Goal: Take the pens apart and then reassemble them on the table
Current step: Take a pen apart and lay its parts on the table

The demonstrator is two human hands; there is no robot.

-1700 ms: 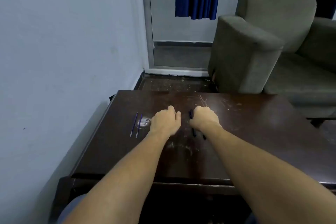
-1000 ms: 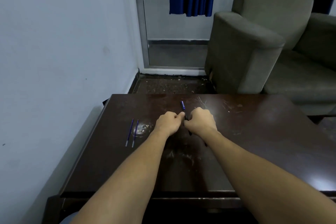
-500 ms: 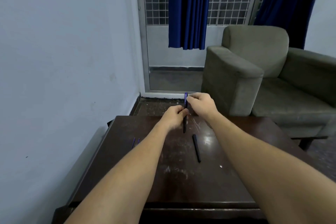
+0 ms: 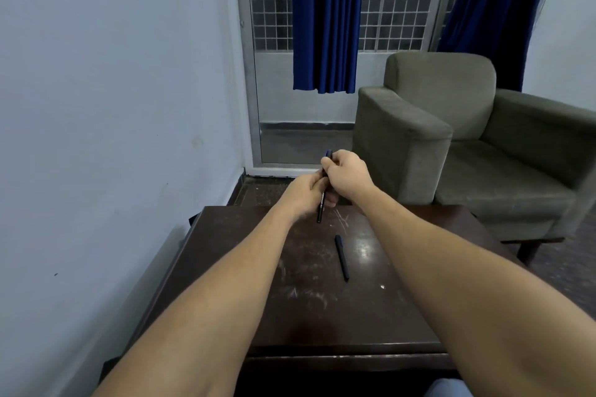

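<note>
Both hands hold one dark pen (image 4: 321,207) nearly upright above the far edge of the dark wooden table (image 4: 403,316). My left hand (image 4: 305,193) grips its lower barrel. My right hand (image 4: 346,178) grips its upper end, where a blue cap tip pokes out above the fingers. A second dark pen (image 4: 342,257) lies flat on the table, nearer to me and slightly right of centre. My left forearm hides the table's left part, so the thin blue refills seen before are out of sight.
A grey-green armchair (image 4: 451,138) stands just past the table's far right corner. A plain wall runs along the left side. Blue curtains (image 4: 324,19) hang over a grilled door behind the table.
Both hands came up off the table with one pen and now hold it upright in the air. The other pen stayed lying on the table. The head tilted up.
</note>
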